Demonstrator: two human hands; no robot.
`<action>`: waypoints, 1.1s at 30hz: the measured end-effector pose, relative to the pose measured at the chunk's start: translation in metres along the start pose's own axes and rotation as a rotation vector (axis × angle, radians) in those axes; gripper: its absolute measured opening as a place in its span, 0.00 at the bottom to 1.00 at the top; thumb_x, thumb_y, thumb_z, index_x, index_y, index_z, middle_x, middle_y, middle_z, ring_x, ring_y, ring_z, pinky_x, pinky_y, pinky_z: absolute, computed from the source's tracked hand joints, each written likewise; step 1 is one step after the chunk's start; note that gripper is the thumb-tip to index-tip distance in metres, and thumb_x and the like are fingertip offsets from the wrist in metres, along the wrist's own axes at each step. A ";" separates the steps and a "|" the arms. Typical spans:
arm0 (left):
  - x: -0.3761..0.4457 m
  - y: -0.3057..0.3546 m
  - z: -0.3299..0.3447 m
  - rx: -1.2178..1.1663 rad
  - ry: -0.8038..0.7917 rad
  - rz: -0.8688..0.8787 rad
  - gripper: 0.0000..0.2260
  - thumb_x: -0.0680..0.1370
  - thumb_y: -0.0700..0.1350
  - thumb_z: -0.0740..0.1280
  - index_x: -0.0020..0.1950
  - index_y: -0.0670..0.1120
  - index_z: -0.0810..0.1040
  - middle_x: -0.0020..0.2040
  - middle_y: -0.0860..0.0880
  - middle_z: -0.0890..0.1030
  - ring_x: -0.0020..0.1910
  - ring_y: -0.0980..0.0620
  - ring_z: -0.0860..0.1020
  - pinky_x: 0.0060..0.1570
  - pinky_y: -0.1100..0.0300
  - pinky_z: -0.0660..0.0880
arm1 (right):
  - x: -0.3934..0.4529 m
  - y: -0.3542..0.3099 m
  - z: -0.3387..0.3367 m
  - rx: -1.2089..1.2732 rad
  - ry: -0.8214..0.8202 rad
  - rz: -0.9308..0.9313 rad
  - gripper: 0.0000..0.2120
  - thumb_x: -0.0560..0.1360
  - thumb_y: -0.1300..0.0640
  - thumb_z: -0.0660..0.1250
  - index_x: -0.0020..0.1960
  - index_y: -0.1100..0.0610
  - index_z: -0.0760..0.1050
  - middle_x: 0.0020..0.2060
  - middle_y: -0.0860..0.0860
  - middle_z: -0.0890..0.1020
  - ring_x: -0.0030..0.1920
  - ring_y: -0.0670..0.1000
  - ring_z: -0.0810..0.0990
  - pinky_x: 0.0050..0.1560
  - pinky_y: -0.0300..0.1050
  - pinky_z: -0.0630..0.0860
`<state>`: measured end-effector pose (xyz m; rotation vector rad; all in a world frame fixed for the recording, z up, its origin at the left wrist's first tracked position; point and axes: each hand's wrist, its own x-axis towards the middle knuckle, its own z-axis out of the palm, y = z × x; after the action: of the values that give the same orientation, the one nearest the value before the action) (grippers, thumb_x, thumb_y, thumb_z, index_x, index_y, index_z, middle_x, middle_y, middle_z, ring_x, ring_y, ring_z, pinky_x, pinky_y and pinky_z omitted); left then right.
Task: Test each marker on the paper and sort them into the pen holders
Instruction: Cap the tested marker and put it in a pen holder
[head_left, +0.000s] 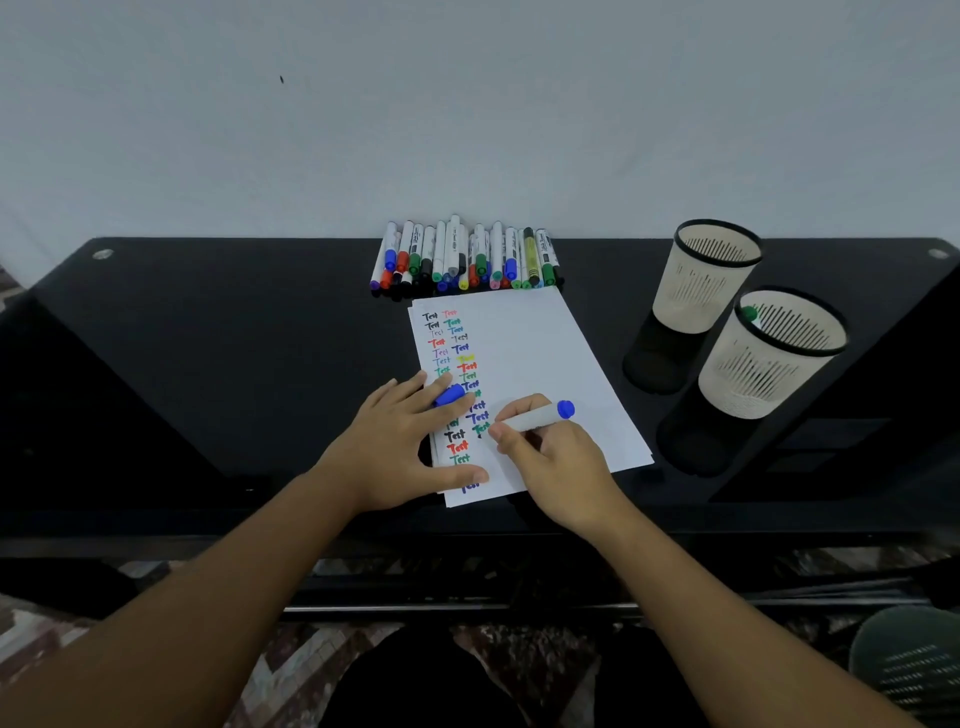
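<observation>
Right now your right hand (558, 457) grips a blue marker (537, 415), tip down at the paper (540, 353), beside the second column of "Test" words. Your left hand (400, 441) presses flat on the sheet, its fingers lying straight, with the blue cap (449, 396) tucked between 2 of them. Judging by the 2 columns of words, many markers look tested, yet a big pile of markers (465, 257) lies at the table's (208, 338) far edge. Of the 2 pen holders, the near holder (769, 358) shows 1 green marker; the far holder (706, 278) looks empty. Most sorting seems left.
</observation>
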<state>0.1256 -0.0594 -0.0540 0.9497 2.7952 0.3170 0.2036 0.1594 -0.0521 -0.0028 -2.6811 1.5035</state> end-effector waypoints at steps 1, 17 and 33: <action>0.000 0.000 0.000 0.002 -0.004 0.001 0.43 0.69 0.82 0.52 0.81 0.66 0.49 0.82 0.59 0.44 0.81 0.56 0.40 0.78 0.50 0.37 | 0.000 0.000 0.000 -0.005 -0.001 0.001 0.03 0.83 0.46 0.65 0.55 0.44 0.75 0.50 0.40 0.82 0.51 0.43 0.81 0.49 0.45 0.81; 0.000 0.000 0.000 -0.008 0.005 -0.007 0.42 0.69 0.82 0.53 0.80 0.67 0.50 0.82 0.60 0.45 0.81 0.56 0.40 0.79 0.49 0.38 | -0.001 -0.001 -0.001 -0.059 -0.001 0.010 0.06 0.83 0.45 0.64 0.58 0.45 0.75 0.49 0.40 0.83 0.50 0.43 0.82 0.50 0.46 0.81; 0.000 0.000 0.000 -0.003 -0.001 -0.009 0.41 0.70 0.81 0.55 0.80 0.67 0.49 0.82 0.60 0.45 0.81 0.55 0.41 0.78 0.49 0.38 | -0.003 -0.002 -0.003 -0.044 -0.009 0.086 0.11 0.83 0.44 0.64 0.51 0.51 0.79 0.44 0.48 0.85 0.46 0.48 0.83 0.50 0.53 0.81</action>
<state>0.1251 -0.0594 -0.0543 0.9366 2.7963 0.3200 0.2069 0.1608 -0.0485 -0.1158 -2.7537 1.4704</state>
